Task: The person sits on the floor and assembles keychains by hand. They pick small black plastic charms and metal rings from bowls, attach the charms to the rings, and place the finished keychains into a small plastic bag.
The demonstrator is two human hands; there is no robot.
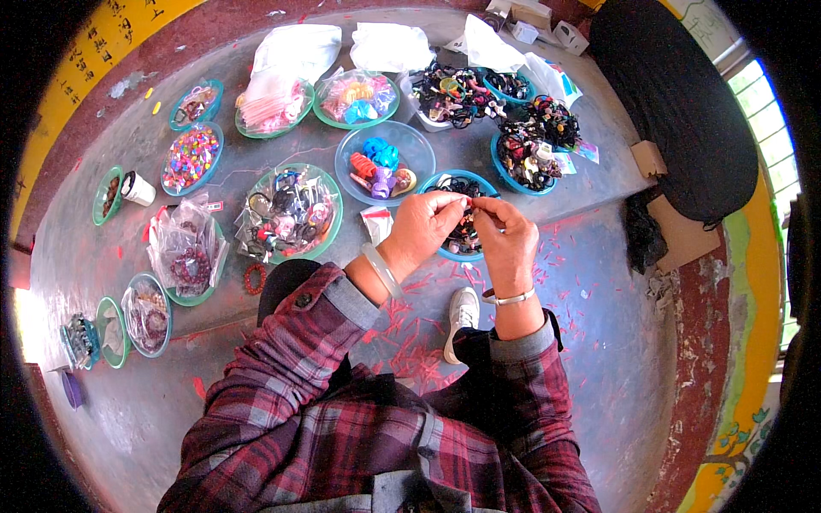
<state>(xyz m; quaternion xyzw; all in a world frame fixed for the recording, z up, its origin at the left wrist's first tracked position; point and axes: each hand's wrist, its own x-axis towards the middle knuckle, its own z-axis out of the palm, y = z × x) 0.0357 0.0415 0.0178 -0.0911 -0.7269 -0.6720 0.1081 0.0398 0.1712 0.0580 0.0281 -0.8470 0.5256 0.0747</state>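
Observation:
My left hand [426, 224] and my right hand [505, 231] meet fingertip to fingertip over a teal bowl [455, 253] of dark hair ties. Between the fingers both hands pinch a small thin item with a red tip [469, 202]; its shape is too small to tell. A pale jade bangle sits on my left wrist, a thin metal bracelet on my right. Plaid red sleeves cover both forearms.
Many bowls of small trinkets stand on the grey platform: coloured clips in a clear blue bowl [384, 159], bagged items in a green bowl [289, 212], beads [191, 157], hair ties [528, 154]. White plastic bags [389, 44] lie at the back. Red scraps litter the floor around my shoe [462, 318].

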